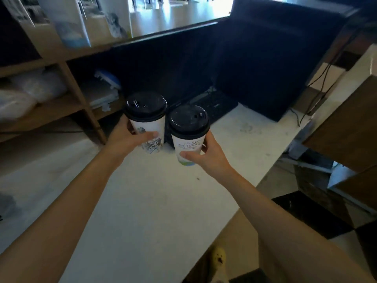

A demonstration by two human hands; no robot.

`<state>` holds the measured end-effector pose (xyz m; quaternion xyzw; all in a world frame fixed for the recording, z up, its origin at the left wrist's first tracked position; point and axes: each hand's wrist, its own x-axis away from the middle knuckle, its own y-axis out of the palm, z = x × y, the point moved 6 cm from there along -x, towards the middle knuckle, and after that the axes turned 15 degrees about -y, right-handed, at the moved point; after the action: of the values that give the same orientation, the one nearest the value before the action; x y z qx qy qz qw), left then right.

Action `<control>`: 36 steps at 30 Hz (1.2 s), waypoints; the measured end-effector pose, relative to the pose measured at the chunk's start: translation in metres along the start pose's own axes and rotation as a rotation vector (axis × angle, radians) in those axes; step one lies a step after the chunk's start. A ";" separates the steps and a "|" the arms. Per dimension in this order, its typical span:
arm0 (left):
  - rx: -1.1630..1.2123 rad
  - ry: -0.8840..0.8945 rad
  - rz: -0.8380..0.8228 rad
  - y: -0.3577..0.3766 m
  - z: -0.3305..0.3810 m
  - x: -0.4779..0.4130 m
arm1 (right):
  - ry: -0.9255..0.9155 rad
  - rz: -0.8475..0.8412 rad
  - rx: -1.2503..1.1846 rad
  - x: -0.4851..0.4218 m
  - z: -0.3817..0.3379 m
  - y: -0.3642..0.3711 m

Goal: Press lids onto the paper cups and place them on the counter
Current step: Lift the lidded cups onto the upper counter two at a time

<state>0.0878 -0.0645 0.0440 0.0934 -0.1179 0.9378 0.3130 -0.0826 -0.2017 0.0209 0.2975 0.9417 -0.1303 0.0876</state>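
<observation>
**Two lidded cups held out over the counter**

Far to the left of our hands we see wooden shelves [61,111] holding pale plastic-wrapped bundles [26,92], blurred beyond telling what they are. On top of the shelving stand tall white printed bags or packs [67,21]; their pictures are smeared and we can read no words on them. A blue-and-white object [108,78] lies in a shelf bay just beyond the left hand; its kind is unclear.

Our left hand [126,139] is wrapped around the left paper cup [150,133], thumb across the front and fingers hidden behind it. This cup carries a black lid [145,106] seated on its rim and a sketchy dark drawing on its white wall, too blurred to read. Its base seems to be above the white counter [142,201], though we cannot tell for certain.

Just beside it, nearly touching, our right hand [208,154] grips the right paper cup [186,148], thumb on the front, fingers round the far side. It too wears a black lid [188,119]. Its wall shows a blue line drawing and a green-blue band at the bottom; any lettering is illegible.

Directly beyond both cups lies a dark keyboard [212,105], partly hidden by them. Beyond and to the right of the right hand stands a large dark monitor back [271,58], with black cables [322,78] running down. A brown wooden panel [350,123] is cut off at the right edge.
</observation>
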 end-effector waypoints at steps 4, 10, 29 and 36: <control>0.034 0.024 -0.043 0.029 0.042 -0.016 | -0.030 -0.007 -0.056 -0.045 -0.017 -0.040; 0.029 0.042 0.055 0.063 0.106 -0.058 | -0.096 -0.072 -0.111 -0.126 -0.043 -0.099; 0.155 0.142 0.359 0.045 0.280 -0.202 | -0.232 -0.058 -0.129 -0.418 -0.104 -0.118; 0.130 0.107 0.508 0.028 0.257 -0.247 | -0.242 -0.050 -0.069 -0.474 -0.075 -0.086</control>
<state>0.2912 -0.2973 0.2231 0.0313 -0.0604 0.9954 0.0668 0.2435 -0.5017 0.2234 0.2528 0.9353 -0.1350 0.2076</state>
